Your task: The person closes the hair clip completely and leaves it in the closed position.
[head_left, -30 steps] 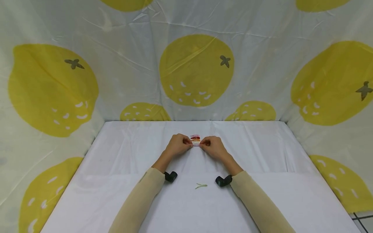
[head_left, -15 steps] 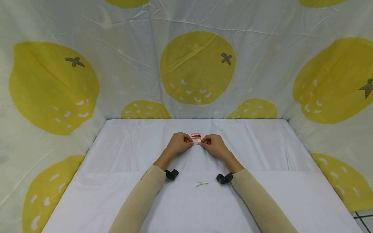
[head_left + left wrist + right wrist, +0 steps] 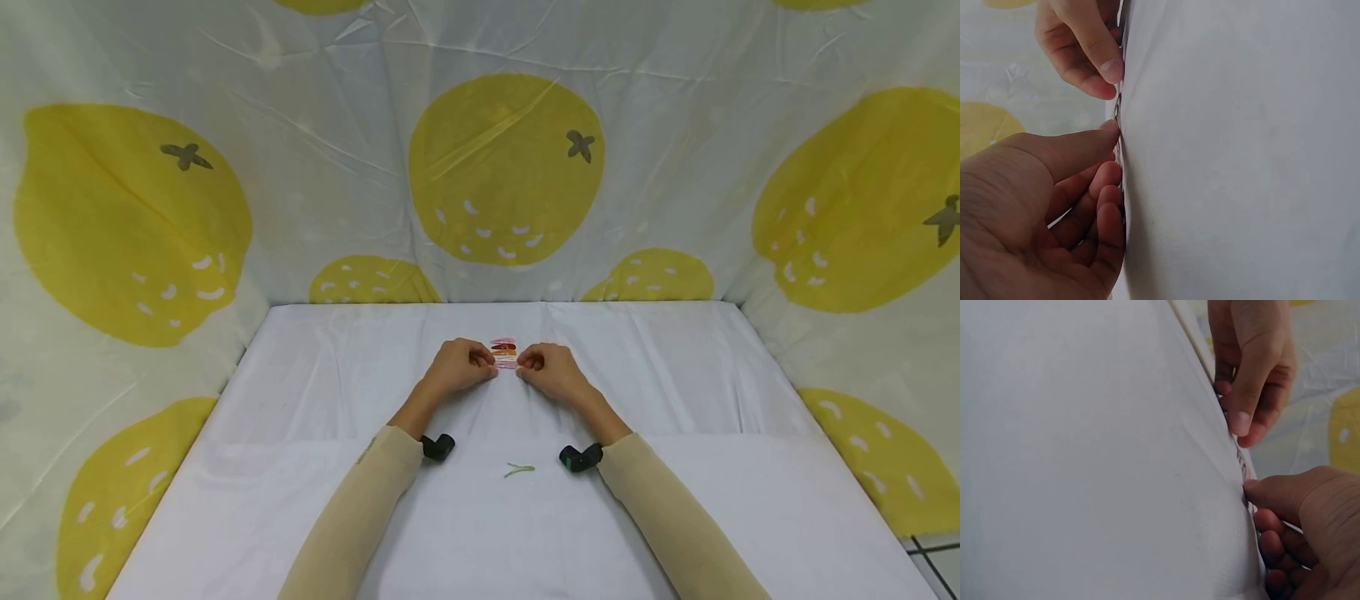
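Observation:
A short stack of thin coloured bands lies in rows on the white cloth, with a pink band at the back, then a red band (image 3: 503, 347) and an orange band (image 3: 504, 352). The nearest row is a pale pink band (image 3: 506, 365). My left hand (image 3: 460, 366) pinches at its left end, and my right hand (image 3: 552, 371) pinches at its right end. In the left wrist view my left hand (image 3: 1054, 206) has its thumb tip against the cloth. The right wrist view shows my right hand (image 3: 1310, 519) with thumb low on the cloth; fingertips partly hide the bands.
A green band (image 3: 519, 470), folded into a Y shape, lies nearer on the white cloth (image 3: 300, 517), between the forearms. A lemon-patterned curtain (image 3: 337, 167) walls in the back and sides. Black wrist cameras (image 3: 581, 457) sit at both wrists.
Both hands stay at the ends of the nearest pink band, the right hand shifting slightly outward. The head view tilts slightly; the green band stays in place.

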The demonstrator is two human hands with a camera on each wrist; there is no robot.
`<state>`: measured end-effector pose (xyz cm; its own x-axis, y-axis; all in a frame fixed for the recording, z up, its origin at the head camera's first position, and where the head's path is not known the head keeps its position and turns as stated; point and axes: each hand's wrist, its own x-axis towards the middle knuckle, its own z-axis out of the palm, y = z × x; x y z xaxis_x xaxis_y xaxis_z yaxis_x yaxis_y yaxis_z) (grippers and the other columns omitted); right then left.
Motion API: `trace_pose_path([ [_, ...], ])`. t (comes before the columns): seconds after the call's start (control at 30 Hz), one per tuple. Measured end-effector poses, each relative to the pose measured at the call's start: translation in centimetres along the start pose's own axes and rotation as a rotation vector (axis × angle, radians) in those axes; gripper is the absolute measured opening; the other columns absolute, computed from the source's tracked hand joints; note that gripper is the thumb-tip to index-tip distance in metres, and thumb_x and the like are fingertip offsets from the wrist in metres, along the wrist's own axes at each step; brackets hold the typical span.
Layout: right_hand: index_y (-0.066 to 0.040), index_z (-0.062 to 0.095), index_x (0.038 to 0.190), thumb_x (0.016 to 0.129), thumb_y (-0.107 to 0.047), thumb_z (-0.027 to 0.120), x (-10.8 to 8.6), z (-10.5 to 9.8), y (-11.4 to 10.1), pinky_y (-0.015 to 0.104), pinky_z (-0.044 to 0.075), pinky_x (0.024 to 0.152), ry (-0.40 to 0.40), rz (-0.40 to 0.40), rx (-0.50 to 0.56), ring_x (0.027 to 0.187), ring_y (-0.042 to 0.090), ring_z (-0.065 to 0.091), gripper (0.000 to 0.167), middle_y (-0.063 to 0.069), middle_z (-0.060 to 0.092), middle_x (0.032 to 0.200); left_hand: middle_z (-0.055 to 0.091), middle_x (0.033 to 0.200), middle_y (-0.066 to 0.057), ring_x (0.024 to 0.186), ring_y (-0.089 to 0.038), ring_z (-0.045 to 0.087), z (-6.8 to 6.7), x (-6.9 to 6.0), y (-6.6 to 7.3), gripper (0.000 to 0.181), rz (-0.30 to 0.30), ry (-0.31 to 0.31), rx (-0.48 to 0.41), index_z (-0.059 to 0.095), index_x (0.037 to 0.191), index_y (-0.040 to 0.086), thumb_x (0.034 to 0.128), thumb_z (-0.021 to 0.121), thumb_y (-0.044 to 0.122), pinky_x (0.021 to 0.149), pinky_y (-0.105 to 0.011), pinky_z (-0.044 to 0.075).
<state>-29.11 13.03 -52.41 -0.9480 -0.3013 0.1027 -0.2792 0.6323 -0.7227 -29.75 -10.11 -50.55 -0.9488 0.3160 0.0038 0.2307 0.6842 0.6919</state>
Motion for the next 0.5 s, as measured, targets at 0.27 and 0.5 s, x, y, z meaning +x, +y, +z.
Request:
trace_pose_path([
  [0.27,-0.009,0.075,0.106,0.090,-0.017,0.079,-1.1,-0.7,-0.2,0.029,0.052,0.079,-0.022,-0.001,0.020,0.085,0.015,0.062,0.018,0.003,0.071,0.091,0.070,0.088,0.002,0.080,-0.011,0.062,-1.2,-1.6,-0.4,0.026,0.000,-0.072,0.001,0.076,0.104,0.013,0.0853,0.086,0.028,0.077,-0.027,0.051],
  [0.5,-0.009,0.075,0.108,0.091,-0.017,0.078,-2.3,-1.6,0.4,0.027,0.051,0.079,-0.042,-0.043,0.011,0.085,0.012,0.062,0.019,0.000,0.070,0.090,0.069,0.089,0.003,0.082,-0.011,0.061,-2.6,-3.4,-1.4,0.027,0.011,-0.079,-0.013,0.074,0.106,0.014,0.0863,0.085,0.028,0.078,-0.026,0.050],
])
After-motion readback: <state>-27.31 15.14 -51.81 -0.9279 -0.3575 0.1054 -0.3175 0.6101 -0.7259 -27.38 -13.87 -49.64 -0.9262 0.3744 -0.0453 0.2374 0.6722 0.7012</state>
